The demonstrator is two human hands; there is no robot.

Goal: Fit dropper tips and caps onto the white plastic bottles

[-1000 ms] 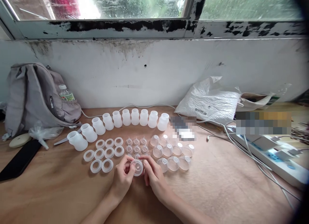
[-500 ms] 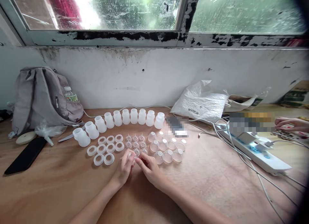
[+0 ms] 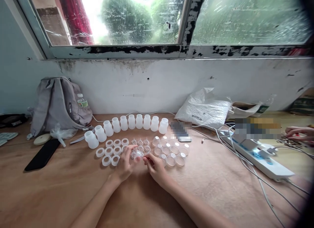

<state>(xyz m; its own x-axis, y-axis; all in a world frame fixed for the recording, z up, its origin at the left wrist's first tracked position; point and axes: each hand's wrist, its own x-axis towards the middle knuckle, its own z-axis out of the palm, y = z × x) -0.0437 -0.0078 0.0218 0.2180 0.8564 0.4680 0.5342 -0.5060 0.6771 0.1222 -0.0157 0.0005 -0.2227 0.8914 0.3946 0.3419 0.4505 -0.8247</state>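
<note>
Between my hands is a small clear bottle nipple, partly covered by fingers. My left hand curves round its left side with thumb and forefinger. My right hand pinches at its right edge, fingertips pressed together. Just behind lie several clear nipples in rows. To the left are several white screw rings, partly hidden by my left hand. At the right sit several clear domed caps. An arc of several frosted white bottles stands upright farther back.
On the left are a grey backpack, a black phone-like slab and a crumpled plastic bag. A white power strip with trailing cables lies right, near another person's hand. A silvery mailing bag rests against the wall.
The view has tilted up and turned slightly left. My left hand has opened out from its tighter curl, so more of the clear nipple shows between my hands.
</note>
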